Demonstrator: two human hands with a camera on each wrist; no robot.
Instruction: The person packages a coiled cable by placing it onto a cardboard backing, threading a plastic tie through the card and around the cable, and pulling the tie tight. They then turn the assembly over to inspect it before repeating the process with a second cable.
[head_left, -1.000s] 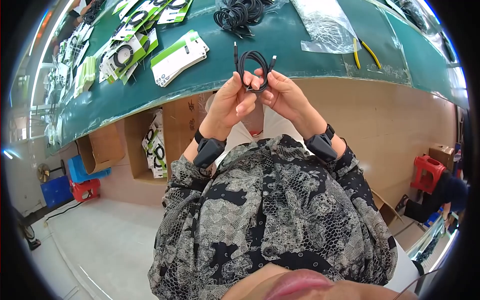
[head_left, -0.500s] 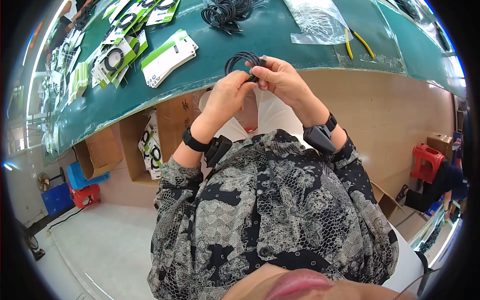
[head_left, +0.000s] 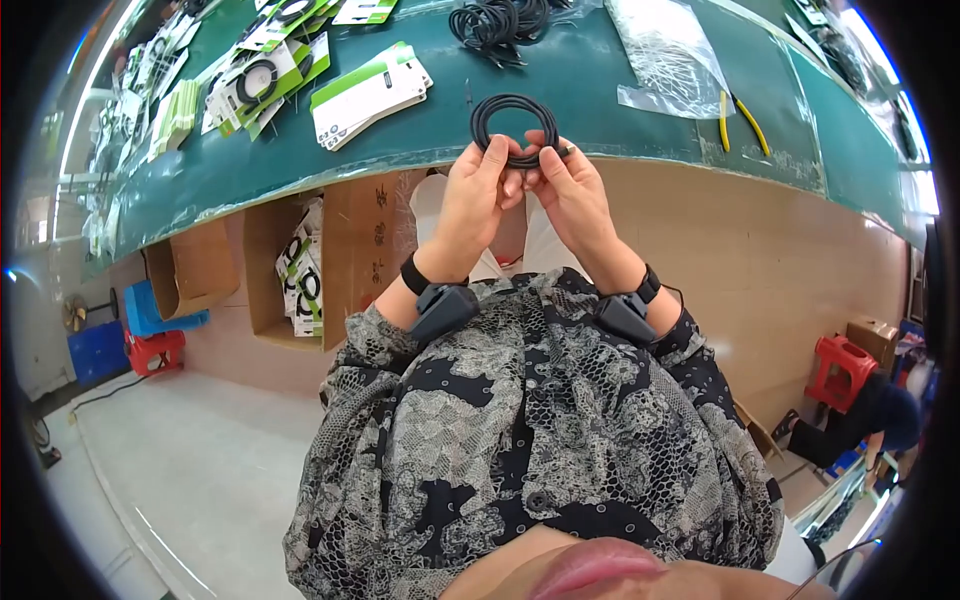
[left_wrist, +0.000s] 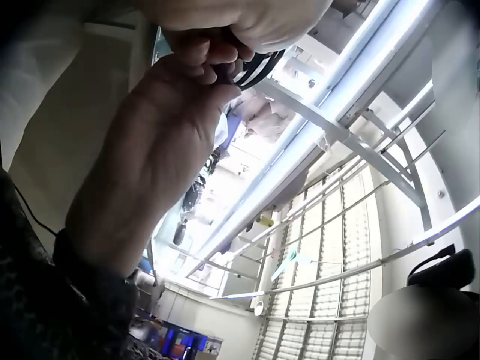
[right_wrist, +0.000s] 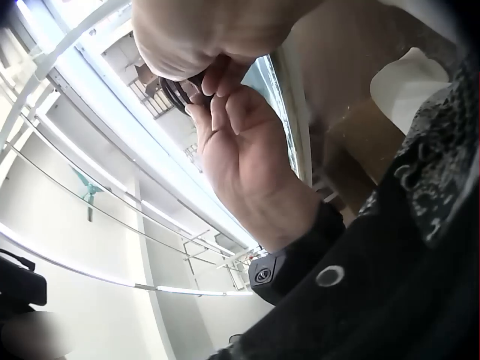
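A coiled black cable (head_left: 514,101) is held up between both hands at the front edge of the green table. My left hand (head_left: 470,200) grips the lower left of the loop, thumb on top. At the lower right of the coil, my right hand (head_left: 580,200) pinches it between thumb and fingers, with one connector end by its fingertips. The other thin plug end stands up at the loop's left. In the left wrist view part of the coil (left_wrist: 262,69) shows between the hands; the right wrist view shows its edge (right_wrist: 174,94) too.
On the green table (head_left: 580,130) lie a stack of white-green cards (head_left: 365,100), carded cables (head_left: 258,82), loose black cables (head_left: 495,30), a bag of white ties (head_left: 665,55) and yellow-handled pliers (head_left: 745,125). An open carton (head_left: 270,270) with packaged cables stands below the left edge.
The hands first held the coil with both plugs upright, then drew together and turned it at the right. Now they are apart again, with the loop facing up and open.
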